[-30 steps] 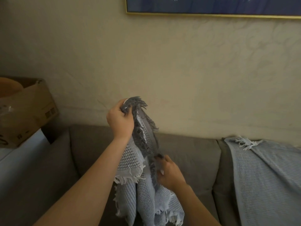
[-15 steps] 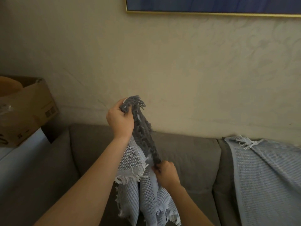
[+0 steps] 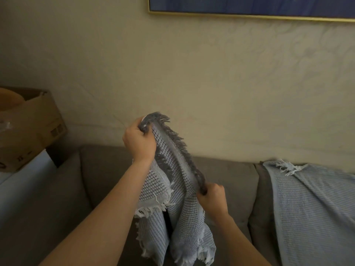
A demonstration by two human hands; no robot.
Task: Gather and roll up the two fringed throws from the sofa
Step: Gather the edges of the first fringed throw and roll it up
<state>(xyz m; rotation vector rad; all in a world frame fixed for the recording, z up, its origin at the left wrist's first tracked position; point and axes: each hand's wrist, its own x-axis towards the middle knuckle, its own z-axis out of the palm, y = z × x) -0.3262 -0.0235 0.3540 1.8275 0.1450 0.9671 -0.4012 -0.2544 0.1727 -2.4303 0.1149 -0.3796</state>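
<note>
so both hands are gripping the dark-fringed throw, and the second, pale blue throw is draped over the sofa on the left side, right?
Not quite. Left hand and right hand both grip the dark-fringed throw, but the head view shows the pale blue throw draped over the sofa on the right side.

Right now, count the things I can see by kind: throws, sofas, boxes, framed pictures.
Throws: 2, the held throw in both hands, the draped throw over the sofa back
Sofas: 1, the sofa
Boxes: 1, the cardboard box
Framed pictures: 1, the framed picture
Total: 5
</note>
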